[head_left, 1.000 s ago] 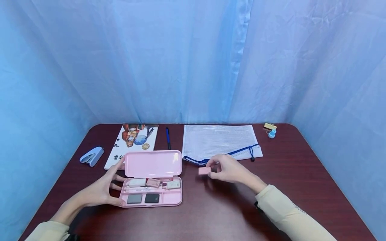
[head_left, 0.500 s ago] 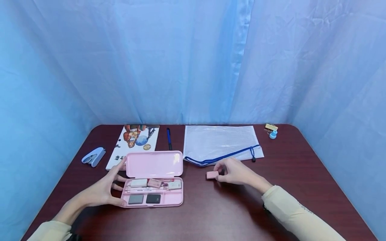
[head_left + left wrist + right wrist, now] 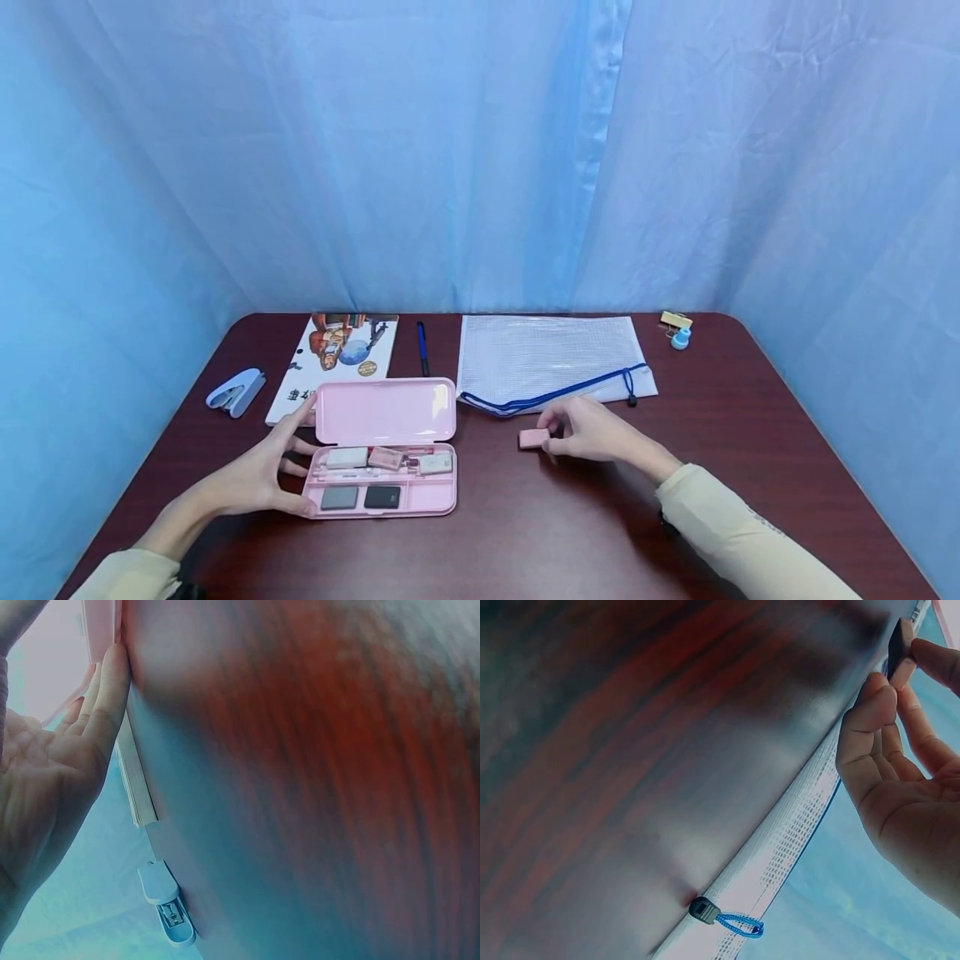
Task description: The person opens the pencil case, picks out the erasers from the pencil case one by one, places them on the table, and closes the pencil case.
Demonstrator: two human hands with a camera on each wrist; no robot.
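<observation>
Along the back and both sides, pale blue, softly folded fabric curtains [image 3: 525, 150] hang around a glossy red-brown wood-grain table [image 3: 510, 542]. A flat rectangular white mesh pouch with blue trim [image 3: 547, 354] lies at the far edge. Nearer and to its left, a pink plastic pencil case [image 3: 386, 412] stands open, its lid partly hiding a white illustrated book [image 3: 341, 354]. The left hand [image 3: 251, 479], fingers spread, touches the case's left edge, thumb at the near corner. The right hand [image 3: 592, 429] pinches with thumb and fingertips. Near the left hand rests a pale lavender-blue stapler [image 3: 236, 392]; behind the lid, a slim blue-and-black pen [image 3: 423, 348]. Held in the right-hand pinch, a small pink rectangular block [image 3: 532, 439] is right of the case; whether it touches the tabletop cannot be told.
</observation>
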